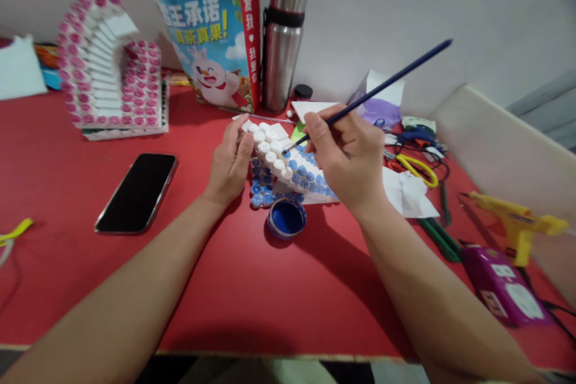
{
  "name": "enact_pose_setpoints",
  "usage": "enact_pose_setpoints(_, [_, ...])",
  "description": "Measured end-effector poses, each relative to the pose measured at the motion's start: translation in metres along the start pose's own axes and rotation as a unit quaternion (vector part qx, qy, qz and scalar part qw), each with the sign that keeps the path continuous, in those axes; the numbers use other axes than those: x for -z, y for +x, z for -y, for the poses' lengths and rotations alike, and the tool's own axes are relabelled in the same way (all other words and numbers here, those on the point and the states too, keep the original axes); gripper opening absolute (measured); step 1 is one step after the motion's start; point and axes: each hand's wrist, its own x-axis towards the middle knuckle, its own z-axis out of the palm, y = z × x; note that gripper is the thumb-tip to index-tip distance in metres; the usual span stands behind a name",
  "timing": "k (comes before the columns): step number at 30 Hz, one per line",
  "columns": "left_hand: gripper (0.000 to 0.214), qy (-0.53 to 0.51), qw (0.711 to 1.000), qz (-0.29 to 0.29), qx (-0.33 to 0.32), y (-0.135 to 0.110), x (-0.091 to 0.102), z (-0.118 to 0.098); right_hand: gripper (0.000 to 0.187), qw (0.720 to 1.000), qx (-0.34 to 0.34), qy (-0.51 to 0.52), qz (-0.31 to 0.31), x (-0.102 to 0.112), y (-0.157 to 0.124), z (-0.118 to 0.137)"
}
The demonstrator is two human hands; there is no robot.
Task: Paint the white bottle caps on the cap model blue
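Observation:
My left hand (228, 163) grips the left end of a white paper craft model (270, 156) covered with rows of small rolled-paper discs. Some discs are painted blue; those near my left fingers are still white. In my right hand (348, 153) is a slim dark blue paintbrush (387, 83), pinched between thumb and fingers. Its tip touches a disc at the border of the white and blue ones. Just in front of the model sits a small round pot of blue paint (287, 218). My right hand hides the model's right end.
A black phone (138, 193) lies to the left. Behind it stands a pink-and-white disc-covered model (108, 72). A paper bag (207, 30) and a steel flask (284, 45) stand at the back. Rightward are yellow-handled scissors (418, 169), a glue gun (517, 219) and a purple box (504, 285).

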Motion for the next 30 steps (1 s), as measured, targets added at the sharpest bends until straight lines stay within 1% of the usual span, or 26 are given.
enact_pose_setpoints(3, [0.087, 0.006, 1.000, 0.003, -0.002, -0.0002, 0.0005, -0.0009, 0.040, 1.000, -0.006, 0.002, -0.012, -0.0009, -0.0002, -0.0011])
enact_pose_setpoints(7, [0.082, 0.006, 1.000, 0.004, -0.003, -0.0005, 0.0016, -0.0011, 0.041, 1.000, 0.006, 0.013, -0.002, -0.0033, -0.0020, -0.0001])
enact_pose_setpoints(12, [0.077, -0.008, 1.000, 0.011, 0.007, -0.0008, 0.0021, -0.0025, 0.043, 1.000, 0.010, 0.003, 0.004, -0.0031, -0.0018, 0.0014])
enact_pose_setpoints(16, [0.081, -0.002, 1.000, 0.005, -0.006, -0.0008, 0.0010, -0.0017, 0.040, 1.000, 0.008, 0.026, -0.012, -0.0024, -0.0005, -0.0005])
enact_pose_setpoints(21, [0.079, -0.005, 1.000, -0.009, -0.010, -0.0007, -0.0003, 0.0009, 0.042, 1.000, -0.017, 0.024, 0.005, 0.0014, 0.0015, -0.0018])
enact_pose_setpoints(25, [0.081, -0.014, 1.000, 0.000, 0.001, -0.0008, 0.0000, -0.0008, 0.042, 1.000, -0.012, 0.016, 0.003, 0.0043, 0.0028, 0.0000])
enact_pose_setpoints(28, [0.084, -0.005, 1.000, 0.002, -0.006, -0.0005, 0.0009, -0.0021, 0.040, 1.000, -0.010, 0.025, -0.006, 0.0026, 0.0022, 0.0015])
enact_pose_setpoints(30, [0.084, -0.001, 1.000, 0.007, -0.007, -0.0001, 0.0016, -0.0019, 0.037, 1.000, -0.015, 0.026, 0.002, 0.0011, 0.0016, 0.0011])
